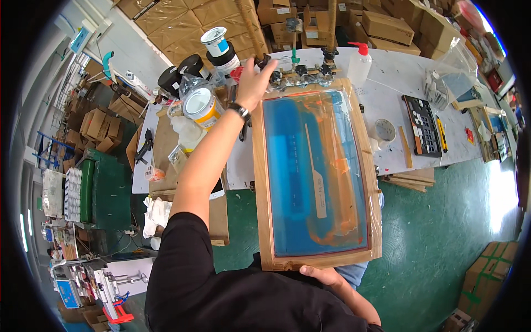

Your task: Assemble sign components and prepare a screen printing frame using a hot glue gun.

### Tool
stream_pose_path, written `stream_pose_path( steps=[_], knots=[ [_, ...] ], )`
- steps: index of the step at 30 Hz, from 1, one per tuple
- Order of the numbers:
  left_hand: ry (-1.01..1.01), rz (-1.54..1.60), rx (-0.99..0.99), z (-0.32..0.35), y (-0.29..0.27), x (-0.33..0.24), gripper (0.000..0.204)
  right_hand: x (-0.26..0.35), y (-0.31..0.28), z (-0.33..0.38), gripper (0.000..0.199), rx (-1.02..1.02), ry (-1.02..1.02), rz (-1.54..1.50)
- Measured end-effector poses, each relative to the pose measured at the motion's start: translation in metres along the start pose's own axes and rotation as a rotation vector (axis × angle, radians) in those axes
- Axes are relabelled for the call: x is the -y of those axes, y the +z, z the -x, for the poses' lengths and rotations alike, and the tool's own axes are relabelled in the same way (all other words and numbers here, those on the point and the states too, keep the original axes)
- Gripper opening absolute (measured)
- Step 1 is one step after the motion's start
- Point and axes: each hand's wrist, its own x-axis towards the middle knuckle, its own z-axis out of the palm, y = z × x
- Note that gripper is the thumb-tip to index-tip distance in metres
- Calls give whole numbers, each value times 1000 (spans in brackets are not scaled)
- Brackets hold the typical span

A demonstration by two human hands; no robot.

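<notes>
The screen (322,171) spans from the clamp (303,79) toward the person, past the tabletop (387,72). Right hand (323,274): fingers grasp its near edge, best kept level. Left hand (255,86): at the knob (263,62) left of the clamp, grip unclear; any turning should be gentle.

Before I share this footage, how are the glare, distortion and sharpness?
Head view: glare whitens the green floor at far right; head view: shiny streaks show on the wooden frame, right side; head view: the white table has a bowed edge; head view: the left hand looks fairly sharp.
</notes>
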Motion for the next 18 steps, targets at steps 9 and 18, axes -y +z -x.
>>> stream_pose_path(
  steps=[9, 18],
  knots=[
    [437, -635, -108, -41, -30, 6, 50, 2, -2, 3, 75, -26, -33, 54],
    [624, -595, 21, 0, -50, -17, 44, 4, 1, 0, 72, -25, -17, 38]
  ],
)
